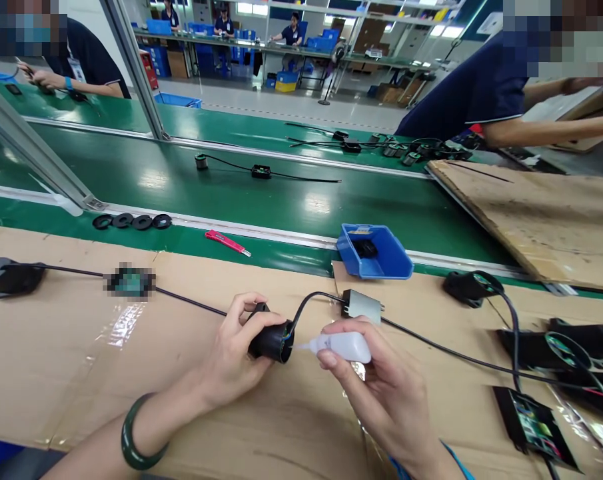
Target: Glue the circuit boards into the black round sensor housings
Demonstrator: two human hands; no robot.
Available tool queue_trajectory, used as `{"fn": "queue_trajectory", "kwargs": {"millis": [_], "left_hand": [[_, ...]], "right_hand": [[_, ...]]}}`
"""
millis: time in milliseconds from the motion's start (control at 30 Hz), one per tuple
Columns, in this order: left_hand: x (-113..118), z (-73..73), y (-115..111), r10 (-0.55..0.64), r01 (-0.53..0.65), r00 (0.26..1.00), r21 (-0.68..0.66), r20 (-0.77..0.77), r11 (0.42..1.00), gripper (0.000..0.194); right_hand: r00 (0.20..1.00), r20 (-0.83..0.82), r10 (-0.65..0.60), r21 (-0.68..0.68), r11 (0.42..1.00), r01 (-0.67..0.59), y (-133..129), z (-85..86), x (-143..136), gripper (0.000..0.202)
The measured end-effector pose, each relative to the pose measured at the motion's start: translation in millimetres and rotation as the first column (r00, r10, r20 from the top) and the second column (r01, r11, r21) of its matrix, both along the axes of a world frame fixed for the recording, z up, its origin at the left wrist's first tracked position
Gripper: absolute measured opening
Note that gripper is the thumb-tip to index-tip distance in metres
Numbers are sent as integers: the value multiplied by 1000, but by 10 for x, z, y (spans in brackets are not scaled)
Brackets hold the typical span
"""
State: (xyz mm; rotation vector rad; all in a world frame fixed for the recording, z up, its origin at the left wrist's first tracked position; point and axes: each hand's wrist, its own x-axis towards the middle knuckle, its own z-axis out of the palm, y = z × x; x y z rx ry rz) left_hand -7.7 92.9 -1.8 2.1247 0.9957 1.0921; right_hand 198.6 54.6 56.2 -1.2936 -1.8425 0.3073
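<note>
Left hand (238, 357) gripped the black tube (270, 343); right hand (394, 390) pinched the white bottle (350, 347), whose nozzle (306, 346) required steady alignment at the open end (287, 345).

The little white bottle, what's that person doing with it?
The right hand holds the bottle sideways, its thin tip at the open end of a black housing. The left hand grips that housing just above the cardboard. Whether anything is coming out of the tip is too small to tell.
</note>
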Motion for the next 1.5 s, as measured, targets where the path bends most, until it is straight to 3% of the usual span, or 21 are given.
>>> {"fn": "queue_trajectory", "kwargs": {"millis": [633,900,1233,1333,1400,1500], "left_hand": [[21,12,8,-18,18,1000,44,7,999,50],[6,0,3,-32,32,999,47,10,998,53],[12,12,-2,-20,20,1000,53,4,998,50],[7,13,-3,-12,12,1000,32,18,999,51],[17,22,-6,-2,3,999,-20,46,1000,50],[49,41,-16,25,28,983,-283,182,959,48]], "right_hand": [[999,16,45,64,997,-46,63,66,-72,6],[997,-18,78,12,997,-78,-23,80,-78,9],[999,28,43,113,992,-46,29,37,-43,11],[997,-60,38,9,999,-37,-29,1,-29,8],[977,-213,2,-106,994,-25,-62,-24,-25,8],[853,-515,-85,-182,983,-12,-77,-67,-53,9]]}}
